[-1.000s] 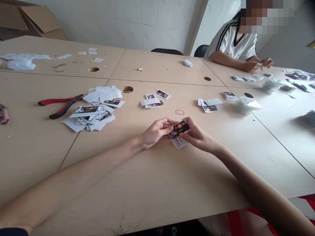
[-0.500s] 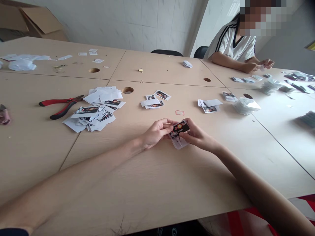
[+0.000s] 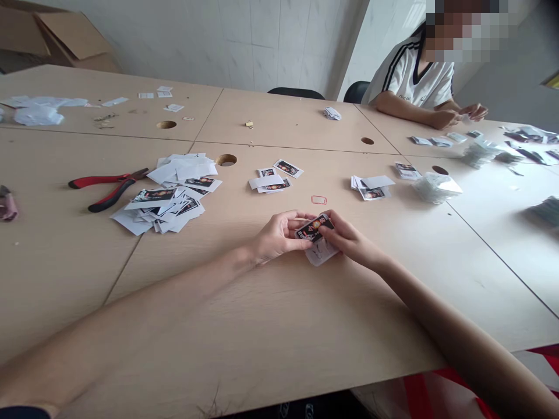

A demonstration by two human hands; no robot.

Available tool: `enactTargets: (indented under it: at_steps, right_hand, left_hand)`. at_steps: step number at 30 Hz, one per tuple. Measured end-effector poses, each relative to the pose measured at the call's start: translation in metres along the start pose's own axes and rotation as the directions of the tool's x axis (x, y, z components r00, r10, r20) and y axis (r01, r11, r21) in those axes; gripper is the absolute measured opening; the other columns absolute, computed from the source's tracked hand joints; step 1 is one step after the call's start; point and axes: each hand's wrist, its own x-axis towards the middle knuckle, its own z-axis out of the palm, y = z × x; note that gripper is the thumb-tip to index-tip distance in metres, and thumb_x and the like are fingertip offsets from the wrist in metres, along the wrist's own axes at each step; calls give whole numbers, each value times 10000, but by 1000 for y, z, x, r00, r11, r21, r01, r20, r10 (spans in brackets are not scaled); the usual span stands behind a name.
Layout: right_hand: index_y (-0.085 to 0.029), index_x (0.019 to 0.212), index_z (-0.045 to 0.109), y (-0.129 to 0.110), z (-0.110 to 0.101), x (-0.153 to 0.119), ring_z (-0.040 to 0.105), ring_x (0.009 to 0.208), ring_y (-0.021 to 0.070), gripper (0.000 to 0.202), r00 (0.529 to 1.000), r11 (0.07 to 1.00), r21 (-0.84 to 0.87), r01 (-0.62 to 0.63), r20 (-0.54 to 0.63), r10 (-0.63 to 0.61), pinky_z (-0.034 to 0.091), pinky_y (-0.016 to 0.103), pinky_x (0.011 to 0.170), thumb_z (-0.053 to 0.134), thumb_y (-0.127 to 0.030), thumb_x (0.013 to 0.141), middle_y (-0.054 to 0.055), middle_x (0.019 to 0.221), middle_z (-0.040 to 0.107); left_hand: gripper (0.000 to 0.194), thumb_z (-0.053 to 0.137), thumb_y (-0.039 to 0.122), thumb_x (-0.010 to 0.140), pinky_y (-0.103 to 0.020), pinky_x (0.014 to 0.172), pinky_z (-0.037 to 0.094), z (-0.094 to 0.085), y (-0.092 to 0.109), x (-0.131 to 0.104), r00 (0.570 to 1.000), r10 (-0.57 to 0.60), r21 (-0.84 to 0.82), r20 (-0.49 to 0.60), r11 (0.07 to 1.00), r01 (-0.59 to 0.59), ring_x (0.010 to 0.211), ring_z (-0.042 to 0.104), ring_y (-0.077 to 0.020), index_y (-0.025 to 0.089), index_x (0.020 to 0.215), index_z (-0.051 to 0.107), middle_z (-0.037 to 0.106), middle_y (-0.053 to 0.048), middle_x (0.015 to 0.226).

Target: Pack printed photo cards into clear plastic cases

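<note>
Both of my hands meet over a small dark printed card (image 3: 313, 228) and a clear plastic sleeve (image 3: 322, 252) beneath it. My left hand (image 3: 279, 237) pinches the left side, its thumb along the card's lower left corner. On the right, my right hand (image 3: 348, 240) grips the card's upper right part with the thumb on top. The sleeve's lower end sticks out below the card. Just beyond my hands lies a small red-edged label (image 3: 318, 199) on the table. A few cards (image 3: 273, 183) lie further off, ahead of my left hand.
Red and black pliers (image 3: 116, 187) lie at the left beside a heap of cards (image 3: 168, 203). Right of centre are more cards (image 3: 372, 189) and a stack of clear sleeves (image 3: 437, 187). Across the table (image 3: 279, 326) a person (image 3: 414, 81) handles something small.
The printed card has shifted slightly left and down over the sleeve. My left thumb has moved lower, and my right thumb sits higher on the card.
</note>
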Motion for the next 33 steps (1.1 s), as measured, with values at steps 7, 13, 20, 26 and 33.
enactTargets:
  at_steps: [7,13,20,26,33]
  right_hand:
    - [-199,912,354,3,-4,-4,426,699,109,165,993,996,-72,58,111,-50,384,231,592,457,-269,803,2,799,431]
    - [-197,882,361,4,3,-1,408,677,101,113,996,991,-100,88,-12,-89,383,225,597,349,-308,861,1,779,418]
    - [-202,959,319,3,-6,-4,431,668,107,152,989,997,-76,32,143,-21,388,220,533,370,-273,834,15,818,419]
    - [-207,908,333,7,7,-4,414,646,98,160,994,988,-131,83,-63,-92,362,213,548,414,-318,826,-5,779,443]
    - [-202,870,360,11,6,1,409,663,101,128,986,985,-97,145,-69,-152,370,226,584,341,-329,863,-10,760,427]
  left_hand:
    - [409,669,218,646,-358,821,438,3,-2,0,997,38,56,-70,998,-34,975,559,-225,126,1022,536,603,-131,1059]
    - [487,707,154,586,-348,827,442,2,-2,0,999,47,40,-13,998,-46,1003,544,-224,131,1036,522,596,-124,1073]
    - [420,702,185,596,-354,832,438,2,-2,0,996,59,80,-72,995,-53,1002,546,-229,118,980,544,608,-129,1039]
    - [512,702,160,588,-323,781,462,-1,-3,0,997,60,45,53,997,-62,979,555,-219,137,1056,497,599,-128,1060]
    - [493,650,137,651,-324,812,433,-1,0,-1,996,31,20,88,999,-33,978,543,-197,152,1111,474,590,-117,1072]
